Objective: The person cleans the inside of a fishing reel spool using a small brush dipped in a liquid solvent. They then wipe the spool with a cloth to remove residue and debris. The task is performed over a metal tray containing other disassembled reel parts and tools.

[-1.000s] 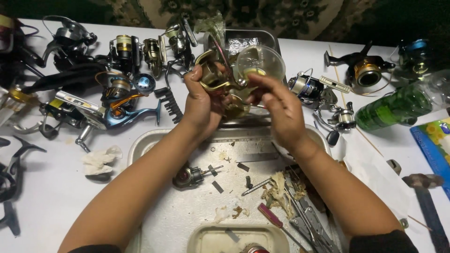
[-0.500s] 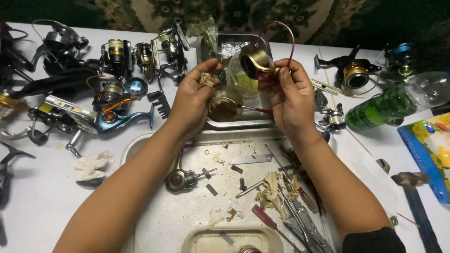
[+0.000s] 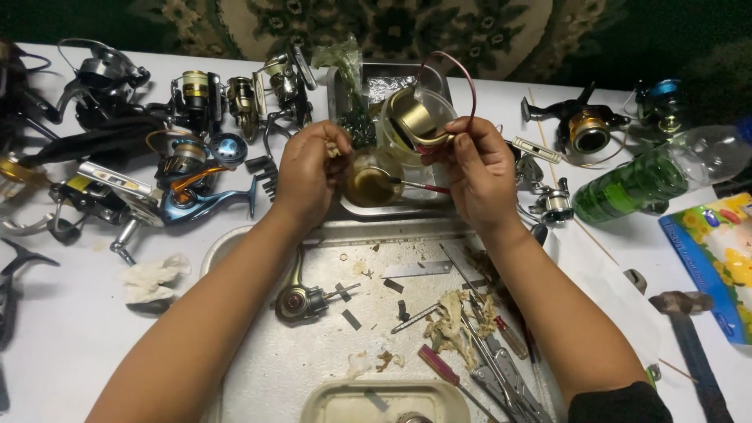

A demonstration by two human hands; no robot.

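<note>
My right hand (image 3: 479, 171) holds up a gold fishing-reel rotor with a red bail wire (image 3: 417, 116) over a small metal tray (image 3: 392, 205). My left hand (image 3: 310, 171) is closed on a small pale scrap near a rounded gold reel part (image 3: 368, 180) that sits between both hands. A thin red-handled tool (image 3: 419, 186) lies across the gap by my right fingers. A clear plastic cup (image 3: 439, 100) stands behind the rotor.
A large metal tray (image 3: 258, 368) below holds a reel body (image 3: 301, 299), screwdrivers, pliers and small parts. Several fishing reels (image 3: 188, 157) crowd the left; two reels (image 3: 583, 129) sit at right with a green bottle (image 3: 634, 188), a hammer (image 3: 681, 313) and a tissue (image 3: 153, 276).
Both hands shifted slightly right and lower; my right hand has lifted the gold rotor with its red wire up in front of the cup, and my left hand moved off it.
</note>
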